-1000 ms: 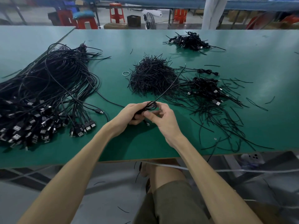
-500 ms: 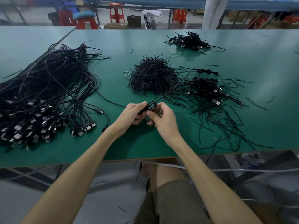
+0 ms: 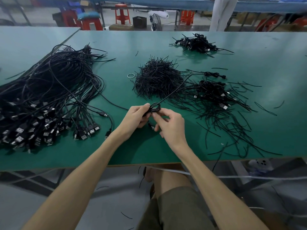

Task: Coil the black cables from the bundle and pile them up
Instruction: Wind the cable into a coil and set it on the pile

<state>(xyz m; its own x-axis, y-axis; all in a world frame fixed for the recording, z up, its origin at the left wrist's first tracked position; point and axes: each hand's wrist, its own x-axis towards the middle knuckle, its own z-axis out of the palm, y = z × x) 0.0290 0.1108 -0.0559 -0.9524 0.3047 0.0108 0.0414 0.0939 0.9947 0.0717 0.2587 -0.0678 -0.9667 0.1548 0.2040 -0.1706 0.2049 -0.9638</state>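
A small coiled black cable [image 3: 155, 108] sits between both hands above the green table [image 3: 149, 150]. My left hand [image 3: 135, 120] grips the coil's body. My right hand [image 3: 169, 125] pinches it from the right, and a thin black tie [image 3: 174, 91] runs up and to the right from the coil. A big bundle of loose black USB cables [image 3: 49, 97] lies at the left. Coiled cables lie piled at the right [image 3: 214, 93], and another pile of them [image 3: 197, 43] sits at the far side.
A heap of short black ties [image 3: 157, 78] lies in the middle, with a small ring [image 3: 131, 75] beside it. Stray ties [image 3: 232, 128] scatter toward the front right edge. Red stools [image 3: 122, 13] and boxes stand beyond the table.
Both hands stayed on the coil with small finger shifts. The tie's free end has swung lower, toward the table.
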